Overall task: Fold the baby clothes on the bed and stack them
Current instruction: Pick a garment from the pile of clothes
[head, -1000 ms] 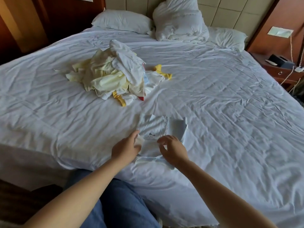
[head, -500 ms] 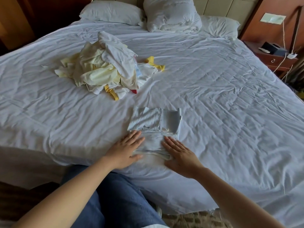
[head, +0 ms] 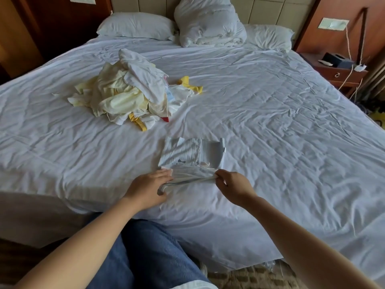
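Single head-worn view, wide-angle, looking forward and down from the bed (head: 270, 126) edge, close above hands

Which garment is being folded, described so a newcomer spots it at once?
Start at the white bed. Near its front edge, closer than the heap of yellow clothes, lies a striped garment. Unlike the heap it is flat and squared, held by the left hand and right hand.
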A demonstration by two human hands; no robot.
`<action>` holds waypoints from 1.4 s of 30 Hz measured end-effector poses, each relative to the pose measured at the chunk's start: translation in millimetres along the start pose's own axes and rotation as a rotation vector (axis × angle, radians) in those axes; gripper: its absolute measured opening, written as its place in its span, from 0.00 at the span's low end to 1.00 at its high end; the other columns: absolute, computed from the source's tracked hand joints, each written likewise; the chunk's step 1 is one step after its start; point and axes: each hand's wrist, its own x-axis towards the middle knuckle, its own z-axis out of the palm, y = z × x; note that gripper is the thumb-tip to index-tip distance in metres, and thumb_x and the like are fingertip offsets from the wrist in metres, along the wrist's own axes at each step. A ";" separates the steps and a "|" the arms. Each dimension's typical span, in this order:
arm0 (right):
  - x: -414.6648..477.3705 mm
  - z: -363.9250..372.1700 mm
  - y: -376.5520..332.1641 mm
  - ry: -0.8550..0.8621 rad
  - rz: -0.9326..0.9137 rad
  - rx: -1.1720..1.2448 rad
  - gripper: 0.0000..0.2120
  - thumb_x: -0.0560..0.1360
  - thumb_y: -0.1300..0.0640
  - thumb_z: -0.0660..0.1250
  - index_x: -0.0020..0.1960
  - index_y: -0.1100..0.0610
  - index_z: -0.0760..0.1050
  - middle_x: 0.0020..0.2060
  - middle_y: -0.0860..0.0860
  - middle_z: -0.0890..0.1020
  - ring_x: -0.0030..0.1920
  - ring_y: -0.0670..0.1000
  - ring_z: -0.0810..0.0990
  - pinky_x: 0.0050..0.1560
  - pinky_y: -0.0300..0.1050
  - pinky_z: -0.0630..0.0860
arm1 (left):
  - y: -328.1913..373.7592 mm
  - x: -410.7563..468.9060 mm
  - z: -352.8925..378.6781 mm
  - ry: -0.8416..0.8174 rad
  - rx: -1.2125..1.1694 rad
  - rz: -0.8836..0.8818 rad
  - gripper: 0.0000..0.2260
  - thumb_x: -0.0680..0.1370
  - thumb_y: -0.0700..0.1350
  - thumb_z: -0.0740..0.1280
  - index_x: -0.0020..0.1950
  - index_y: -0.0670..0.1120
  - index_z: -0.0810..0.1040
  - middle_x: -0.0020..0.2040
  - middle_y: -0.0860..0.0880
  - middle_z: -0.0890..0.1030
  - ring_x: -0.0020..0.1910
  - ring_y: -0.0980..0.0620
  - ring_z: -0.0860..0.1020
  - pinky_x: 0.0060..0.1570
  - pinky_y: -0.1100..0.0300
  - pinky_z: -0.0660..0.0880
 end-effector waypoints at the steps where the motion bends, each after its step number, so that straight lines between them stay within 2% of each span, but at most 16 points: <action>1: 1.4 -3.2 -2.9 -0.001 0.008 0.011 0.07 0.78 0.55 0.59 0.46 0.55 0.75 0.32 0.48 0.75 0.36 0.55 0.74 0.33 0.46 0.64 | 1.6 1.2 -1.5 0.031 -0.010 -0.014 0.25 0.72 0.49 0.69 0.70 0.57 0.74 0.73 0.61 0.68 0.70 0.59 0.69 0.65 0.60 0.70; 4: 2.6 -10.3 -7.8 -0.016 0.023 0.049 0.09 0.77 0.56 0.60 0.37 0.54 0.69 0.28 0.48 0.71 0.34 0.54 0.71 0.31 0.46 0.59 | 6.4 3.2 -8.5 0.111 -0.054 -0.088 0.16 0.73 0.48 0.69 0.61 0.57 0.80 0.60 0.62 0.80 0.56 0.56 0.79 0.50 0.64 0.74; 6: 2.8 -14.0 -8.0 0.001 0.052 0.096 0.12 0.75 0.53 0.59 0.34 0.52 0.65 0.27 0.48 0.71 0.33 0.53 0.71 0.29 0.45 0.60 | 10.8 6.2 -15.4 0.125 -0.102 -0.146 0.08 0.73 0.49 0.69 0.52 0.57 0.80 0.47 0.60 0.82 0.46 0.56 0.80 0.39 0.67 0.70; 9: 4.4 -18.7 -3.6 0.071 0.137 0.229 0.11 0.72 0.51 0.58 0.31 0.51 0.64 0.27 0.48 0.71 0.32 0.52 0.71 0.31 0.47 0.62 | 17.6 13.7 -22.0 0.181 -0.261 -0.209 0.03 0.72 0.51 0.70 0.43 0.54 0.78 0.38 0.58 0.80 0.39 0.58 0.78 0.35 0.63 0.70; 12: 9.9 -22.6 0.2 0.163 0.233 0.423 0.10 0.69 0.50 0.57 0.30 0.51 0.66 0.27 0.46 0.70 0.32 0.50 0.70 0.33 0.47 0.64 | 22.2 26.2 -21.2 0.295 -0.505 -0.253 0.07 0.73 0.51 0.71 0.39 0.51 0.76 0.35 0.54 0.78 0.36 0.56 0.76 0.34 0.58 0.70; 15: 22.2 -24.3 0.4 0.270 0.339 0.581 0.09 0.72 0.51 0.61 0.35 0.53 0.74 0.31 0.48 0.75 0.34 0.48 0.73 0.35 0.46 0.67 | 27.0 43.4 -21.9 0.389 -0.676 -0.292 0.09 0.75 0.53 0.71 0.42 0.51 0.74 0.38 0.54 0.78 0.38 0.54 0.77 0.34 0.59 0.70; 18: 40.5 -21.8 1.3 0.366 0.416 0.654 0.06 0.77 0.56 0.64 0.44 0.55 0.78 0.38 0.48 0.79 0.40 0.49 0.76 0.39 0.45 0.71 | 31.1 63.7 -23.4 0.465 -0.705 -0.349 0.12 0.78 0.53 0.67 0.41 0.50 0.69 0.36 0.54 0.73 0.36 0.54 0.73 0.34 0.58 0.66; 21: 64.5 -15.2 2.0 0.428 0.492 0.631 0.05 0.78 0.54 0.63 0.48 0.54 0.77 0.41 0.48 0.79 0.45 0.51 0.77 0.43 0.45 0.71 | 31.3 88.5 -22.3 0.501 -0.623 -0.434 0.13 0.80 0.53 0.63 0.45 0.45 0.68 0.38 0.53 0.73 0.42 0.45 0.75 0.37 0.54 0.66; 25: 86.4 -5.5 3.5 0.474 0.577 0.487 0.07 0.79 0.50 0.60 0.50 0.51 0.75 0.40 0.46 0.77 0.47 0.55 0.77 0.43 0.44 0.68 | 28.8 111.2 -17.9 0.476 -0.421 -0.446 0.14 0.83 0.53 0.58 0.56 0.42 0.70 0.50 0.43 0.80 0.50 0.39 0.78 0.41 0.52 0.69; 29: 101.5 2.9 16.2 0.413 0.490 0.192 0.09 0.81 0.50 0.57 0.53 0.49 0.75 0.35 0.48 0.79 0.48 0.56 0.73 0.43 0.44 0.64 | 13.4 134.1 -12.5 0.429 -0.089 -0.301 0.14 0.84 0.52 0.55 0.58 0.42 0.69 0.48 0.42 0.82 0.45 0.37 0.80 0.37 0.54 0.66; 33: 113.1 13.3 26.3 0.360 0.497 0.128 0.10 0.81 0.48 0.56 0.52 0.47 0.75 0.28 0.43 0.76 0.46 0.50 0.65 0.43 0.43 0.62 | 0.8 149.9 1.8 0.415 0.036 -0.260 0.13 0.83 0.51 0.57 0.54 0.42 0.70 0.43 0.42 0.83 0.39 0.36 0.80 0.33 0.55 0.64; 36: 116.0 24.8 34.1 0.398 0.431 -0.029 0.11 0.81 0.49 0.57 0.50 0.50 0.76 0.33 0.50 0.81 0.39 0.51 0.67 0.46 0.43 0.59 | -2.9 152.4 14.2 0.453 0.041 -0.274 0.12 0.82 0.51 0.61 0.52 0.42 0.72 0.42 0.42 0.83 0.35 0.36 0.80 0.31 0.55 0.65; 38: 118.0 30.1 36.9 0.451 0.381 -0.067 0.10 0.80 0.50 0.59 0.47 0.52 0.77 0.33 0.53 0.81 0.35 0.52 0.70 0.50 0.44 0.59 | -3.8 153.1 19.8 0.489 0.016 -0.271 0.10 0.80 0.49 0.64 0.53 0.43 0.74 0.44 0.43 0.82 0.37 0.37 0.80 0.31 0.55 0.67; 40: 119.9 33.1 38.2 0.464 0.341 -0.100 0.08 0.80 0.51 0.62 0.48 0.51 0.78 0.37 0.52 0.81 0.40 0.52 0.75 0.51 0.44 0.60 | -5.5 154.1 22.0 0.494 -0.009 -0.283 0.11 0.78 0.47 0.67 0.58 0.44 0.74 0.51 0.44 0.80 0.43 0.39 0.80 0.34 0.52 0.72; 42: 120.6 32.7 39.7 0.482 0.284 -0.131 0.07 0.78 0.52 0.64 0.52 0.51 0.79 0.45 0.49 0.82 0.49 0.53 0.76 0.53 0.44 0.60 | -8.5 155.1 20.4 0.512 0.033 -0.247 0.15 0.75 0.45 0.70 0.61 0.45 0.75 0.55 0.44 0.78 0.48 0.40 0.78 0.40 0.49 0.74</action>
